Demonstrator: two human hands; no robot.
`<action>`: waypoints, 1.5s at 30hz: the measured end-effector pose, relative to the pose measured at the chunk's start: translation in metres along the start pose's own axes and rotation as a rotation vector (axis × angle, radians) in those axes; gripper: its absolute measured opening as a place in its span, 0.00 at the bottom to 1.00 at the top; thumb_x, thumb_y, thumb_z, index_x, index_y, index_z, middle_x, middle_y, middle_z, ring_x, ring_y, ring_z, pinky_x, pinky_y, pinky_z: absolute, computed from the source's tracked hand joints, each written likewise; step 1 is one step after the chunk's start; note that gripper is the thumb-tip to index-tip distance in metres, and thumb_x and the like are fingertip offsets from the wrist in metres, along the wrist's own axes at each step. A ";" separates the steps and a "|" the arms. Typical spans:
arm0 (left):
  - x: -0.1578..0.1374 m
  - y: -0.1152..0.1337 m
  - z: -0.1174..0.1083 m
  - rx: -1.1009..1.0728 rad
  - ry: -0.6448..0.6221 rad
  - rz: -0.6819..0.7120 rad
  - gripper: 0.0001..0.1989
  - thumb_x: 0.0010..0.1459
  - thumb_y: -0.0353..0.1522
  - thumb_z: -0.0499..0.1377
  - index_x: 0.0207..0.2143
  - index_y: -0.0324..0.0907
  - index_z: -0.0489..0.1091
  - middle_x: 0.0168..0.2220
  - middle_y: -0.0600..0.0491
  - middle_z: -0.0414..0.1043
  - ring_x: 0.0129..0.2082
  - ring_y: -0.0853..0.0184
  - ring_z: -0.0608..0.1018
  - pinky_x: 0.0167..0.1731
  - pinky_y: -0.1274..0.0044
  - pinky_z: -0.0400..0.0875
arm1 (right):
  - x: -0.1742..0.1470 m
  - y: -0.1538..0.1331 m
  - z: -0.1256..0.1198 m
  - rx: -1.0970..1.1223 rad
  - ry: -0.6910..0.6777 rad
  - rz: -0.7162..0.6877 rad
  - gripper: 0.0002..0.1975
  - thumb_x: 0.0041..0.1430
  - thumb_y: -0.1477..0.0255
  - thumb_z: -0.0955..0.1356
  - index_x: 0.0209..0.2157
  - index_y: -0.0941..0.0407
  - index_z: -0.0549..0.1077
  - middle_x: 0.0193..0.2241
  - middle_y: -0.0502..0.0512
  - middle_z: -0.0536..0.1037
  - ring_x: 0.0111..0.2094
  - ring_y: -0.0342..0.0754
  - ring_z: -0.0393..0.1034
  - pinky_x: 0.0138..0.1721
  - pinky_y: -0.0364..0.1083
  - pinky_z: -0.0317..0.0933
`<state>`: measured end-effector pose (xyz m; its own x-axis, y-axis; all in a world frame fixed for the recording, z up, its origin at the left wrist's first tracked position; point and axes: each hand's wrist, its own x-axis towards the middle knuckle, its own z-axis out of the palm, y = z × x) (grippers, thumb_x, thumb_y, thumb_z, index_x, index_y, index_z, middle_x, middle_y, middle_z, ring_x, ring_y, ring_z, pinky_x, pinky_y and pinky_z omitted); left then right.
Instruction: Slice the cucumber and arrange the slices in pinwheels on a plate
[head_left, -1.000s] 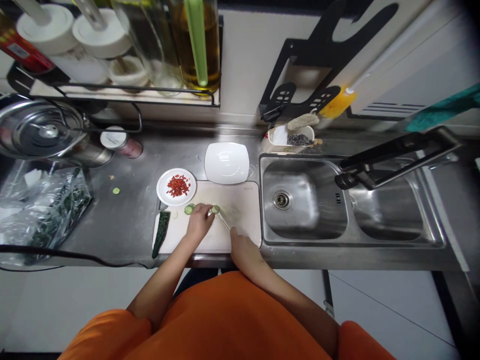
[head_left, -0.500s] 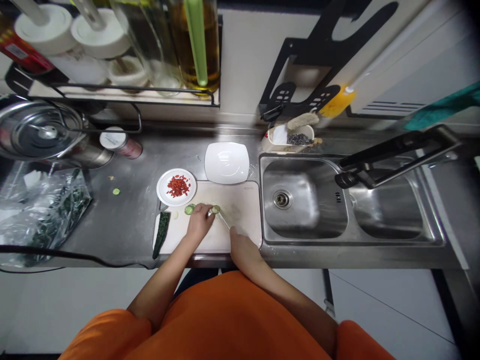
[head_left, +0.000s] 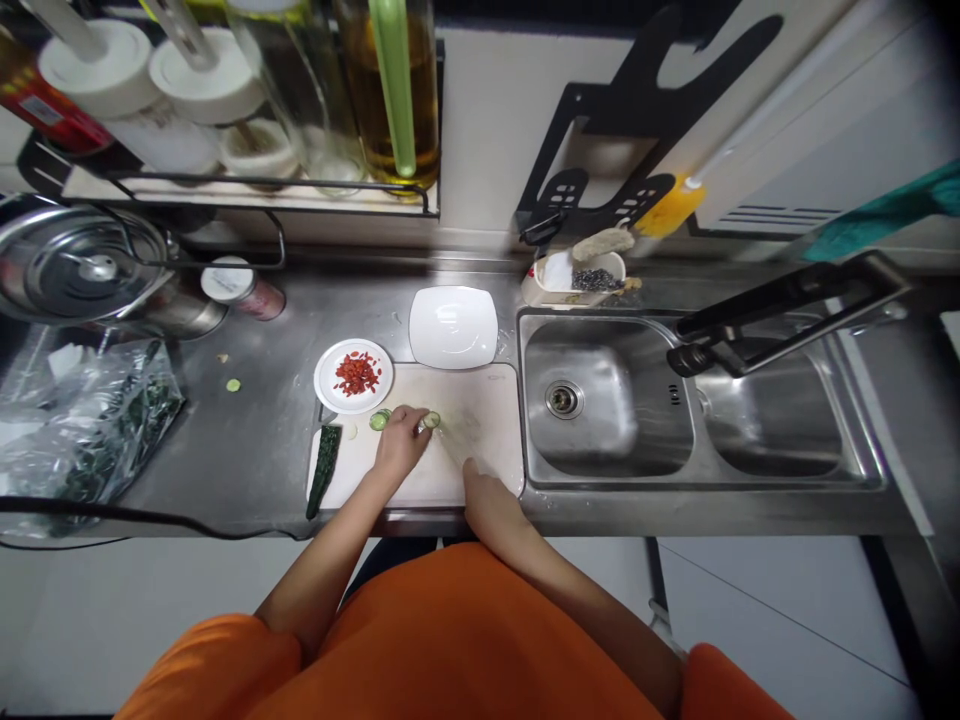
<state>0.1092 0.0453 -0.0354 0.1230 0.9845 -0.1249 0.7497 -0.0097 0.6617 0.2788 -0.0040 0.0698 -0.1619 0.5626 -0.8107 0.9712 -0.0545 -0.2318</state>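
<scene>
On the white cutting board (head_left: 491,400), my left hand (head_left: 400,442) is closed on a piece of cucumber (head_left: 431,420), its pale cut end facing right. My right hand (head_left: 491,500) is wrapped round the handle of a knife (head_left: 454,445), whose blade is smeared by motion and lies just right of the cut end. Several cucumber slices (head_left: 379,419) rest left of my left hand. A length of dark green cucumber (head_left: 325,470) lies along the board's left edge. Beside the board's upper left corner, a small white plate (head_left: 324,385) carries chopped red pieces (head_left: 357,374).
A bare white square plate (head_left: 453,325) stands behind the board. To the right is a double steel sink (head_left: 607,400) with a black faucet (head_left: 780,310). Plastic-bagged greens (head_left: 112,430), a jar (head_left: 244,287) and a steel pot (head_left: 90,260) are at left. A bottle rack (head_left: 247,195) overhangs the back.
The knife in my right hand has shifted slightly right and its blade is now blurred. My left hand keeps its place on the cucumber.
</scene>
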 end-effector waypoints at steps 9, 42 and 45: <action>0.006 0.003 0.002 -0.006 -0.029 -0.001 0.08 0.54 0.29 0.56 0.36 0.41 0.72 0.35 0.50 0.68 0.36 0.66 0.72 0.40 0.74 0.68 | -0.012 0.012 0.006 -0.020 -0.006 0.024 0.25 0.58 0.86 0.54 0.57 0.63 0.55 0.40 0.67 0.76 0.44 0.56 0.72 0.38 0.49 0.64; -0.007 -0.011 -0.045 -0.075 0.063 -0.233 0.07 0.51 0.35 0.57 0.33 0.42 0.70 0.28 0.56 0.74 0.28 0.71 0.74 0.32 0.80 0.65 | -0.020 0.044 0.015 -0.035 0.049 0.018 0.19 0.59 0.81 0.56 0.50 0.57 0.63 0.35 0.60 0.75 0.38 0.51 0.71 0.34 0.44 0.58; -0.014 -0.024 -0.060 0.028 0.128 -0.353 0.08 0.52 0.35 0.56 0.33 0.43 0.71 0.28 0.55 0.75 0.28 0.69 0.75 0.32 0.79 0.65 | -0.021 0.047 0.014 0.004 0.096 0.000 0.18 0.60 0.80 0.56 0.50 0.57 0.64 0.36 0.59 0.74 0.36 0.49 0.71 0.35 0.44 0.58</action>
<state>0.0501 0.0426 -0.0055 -0.2271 0.9419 -0.2476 0.7490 0.3314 0.5738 0.3257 -0.0300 0.0688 -0.1444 0.6394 -0.7552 0.9705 -0.0575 -0.2343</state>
